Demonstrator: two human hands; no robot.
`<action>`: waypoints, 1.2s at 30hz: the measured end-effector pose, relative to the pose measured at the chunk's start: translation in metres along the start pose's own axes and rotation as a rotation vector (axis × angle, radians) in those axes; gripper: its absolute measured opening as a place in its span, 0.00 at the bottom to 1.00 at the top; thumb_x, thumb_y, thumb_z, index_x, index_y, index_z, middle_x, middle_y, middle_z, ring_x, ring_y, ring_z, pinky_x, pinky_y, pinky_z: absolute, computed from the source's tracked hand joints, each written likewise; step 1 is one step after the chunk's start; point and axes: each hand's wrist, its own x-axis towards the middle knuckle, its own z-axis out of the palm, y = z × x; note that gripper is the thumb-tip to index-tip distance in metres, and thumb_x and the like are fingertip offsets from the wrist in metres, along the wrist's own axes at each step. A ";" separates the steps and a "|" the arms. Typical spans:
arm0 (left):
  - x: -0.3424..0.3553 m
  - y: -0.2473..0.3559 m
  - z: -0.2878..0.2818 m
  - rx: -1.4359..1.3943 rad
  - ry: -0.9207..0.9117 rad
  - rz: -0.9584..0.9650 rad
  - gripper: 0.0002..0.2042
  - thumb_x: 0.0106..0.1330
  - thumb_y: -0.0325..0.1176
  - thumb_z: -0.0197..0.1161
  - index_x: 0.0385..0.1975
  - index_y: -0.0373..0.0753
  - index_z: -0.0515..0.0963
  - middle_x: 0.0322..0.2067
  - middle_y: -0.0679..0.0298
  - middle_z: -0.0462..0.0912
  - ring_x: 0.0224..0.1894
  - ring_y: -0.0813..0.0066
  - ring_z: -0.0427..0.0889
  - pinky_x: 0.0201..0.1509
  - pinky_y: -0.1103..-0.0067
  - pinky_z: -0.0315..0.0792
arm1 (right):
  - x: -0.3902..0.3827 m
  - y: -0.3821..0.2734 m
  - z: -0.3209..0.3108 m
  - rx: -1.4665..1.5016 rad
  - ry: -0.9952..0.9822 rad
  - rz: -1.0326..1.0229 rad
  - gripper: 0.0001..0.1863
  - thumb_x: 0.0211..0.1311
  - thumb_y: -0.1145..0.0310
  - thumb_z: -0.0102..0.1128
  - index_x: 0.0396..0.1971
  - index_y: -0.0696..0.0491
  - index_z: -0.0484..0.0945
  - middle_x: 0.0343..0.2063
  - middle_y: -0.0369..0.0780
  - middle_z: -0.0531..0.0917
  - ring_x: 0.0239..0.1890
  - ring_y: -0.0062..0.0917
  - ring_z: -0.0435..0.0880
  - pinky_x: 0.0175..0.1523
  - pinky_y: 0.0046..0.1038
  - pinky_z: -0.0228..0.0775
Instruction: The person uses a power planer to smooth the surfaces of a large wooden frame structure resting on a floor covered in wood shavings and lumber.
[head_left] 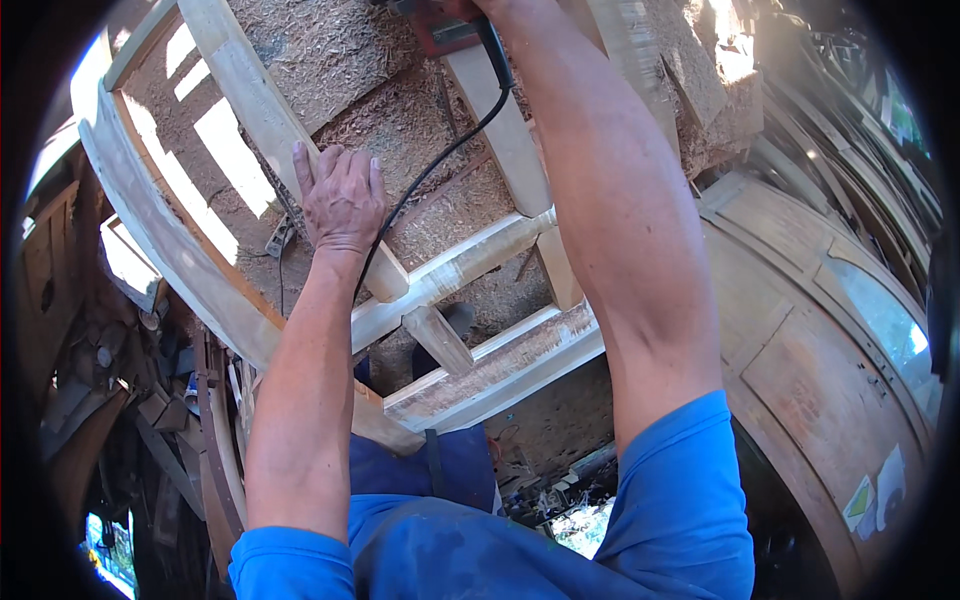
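Observation:
My left hand [340,200] rests on a pale wooden rail [235,80] of a frame, its fingers stretched over the wood and slightly apart. At the top edge, my right hand [478,8] grips a red and black power tool [432,22], largely cropped by the picture's edge. A black cord [430,160] runs down from the tool beside my left hand. The frame's crosspieces [450,270] and a short post [437,340] lie below the hands, and its curved outer member [160,220] bends down the left side.
A board strewn with shavings [315,60] lies under the frame. Jumbled offcuts [165,440] fill the lower left. A large panelled wooden piece with glass [790,370] stands at the right, with stacked strips [840,170] behind it. A small metal object [280,238] sits left of my hand.

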 end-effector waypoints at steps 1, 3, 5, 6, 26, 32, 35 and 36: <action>-0.001 -0.004 -0.001 0.006 0.000 -0.004 0.11 0.74 0.39 0.54 0.41 0.43 0.82 0.41 0.65 0.84 0.59 0.66 0.77 0.81 0.55 0.42 | -0.008 -0.020 -0.011 0.113 -0.102 0.146 0.23 0.76 0.51 0.50 0.54 0.54 0.78 0.41 0.47 0.84 0.42 0.34 0.83 0.47 0.35 0.76; -0.001 -0.004 -0.002 0.015 -0.014 -0.006 0.11 0.74 0.39 0.53 0.41 0.43 0.82 0.41 0.64 0.85 0.59 0.65 0.77 0.81 0.55 0.43 | -0.020 -0.021 -0.016 0.199 -0.137 0.186 0.21 0.76 0.53 0.50 0.54 0.54 0.78 0.41 0.47 0.83 0.43 0.35 0.83 0.47 0.36 0.76; 0.000 0.003 -0.003 0.006 -0.016 -0.001 0.11 0.74 0.39 0.53 0.41 0.43 0.82 0.41 0.63 0.85 0.59 0.65 0.77 0.81 0.55 0.43 | -0.047 0.016 -0.019 0.145 -0.004 -0.027 0.20 0.76 0.54 0.50 0.54 0.53 0.78 0.42 0.47 0.82 0.43 0.35 0.82 0.46 0.36 0.76; -0.001 0.000 -0.003 0.004 -0.016 -0.008 0.11 0.74 0.39 0.53 0.41 0.43 0.82 0.41 0.63 0.85 0.59 0.65 0.77 0.80 0.55 0.43 | -0.069 0.027 -0.032 -0.278 -0.034 -0.366 0.19 0.75 0.55 0.54 0.55 0.52 0.78 0.48 0.45 0.81 0.42 0.34 0.83 0.46 0.37 0.76; -0.005 -0.010 0.017 0.150 0.040 0.020 0.16 0.78 0.42 0.47 0.44 0.44 0.83 0.46 0.63 0.86 0.60 0.68 0.77 0.80 0.57 0.45 | -0.533 -0.002 -0.222 -0.007 -0.072 0.617 0.46 0.67 0.36 0.58 0.72 0.56 0.62 0.27 0.41 0.82 0.26 0.28 0.81 0.36 0.29 0.74; -0.003 -0.007 0.012 0.187 0.031 0.009 0.16 0.78 0.43 0.48 0.46 0.44 0.83 0.48 0.64 0.86 0.60 0.68 0.77 0.80 0.58 0.45 | -0.619 -0.013 -0.251 -0.078 -0.012 0.621 0.47 0.67 0.32 0.54 0.71 0.56 0.64 0.21 0.39 0.82 0.23 0.26 0.83 0.35 0.28 0.76; -0.005 -0.007 0.013 0.172 0.035 -0.002 0.16 0.78 0.43 0.48 0.46 0.44 0.83 0.48 0.64 0.85 0.60 0.67 0.77 0.80 0.59 0.45 | -0.633 -0.015 -0.256 -0.073 0.012 0.626 0.47 0.66 0.31 0.54 0.71 0.56 0.65 0.20 0.38 0.81 0.23 0.26 0.83 0.34 0.28 0.77; -0.004 -0.009 0.012 0.182 0.028 -0.004 0.16 0.78 0.43 0.48 0.46 0.44 0.83 0.48 0.64 0.86 0.60 0.67 0.77 0.80 0.59 0.45 | -0.634 -0.013 -0.253 -0.069 0.019 0.617 0.47 0.67 0.31 0.53 0.71 0.56 0.65 0.20 0.38 0.81 0.23 0.25 0.83 0.33 0.28 0.76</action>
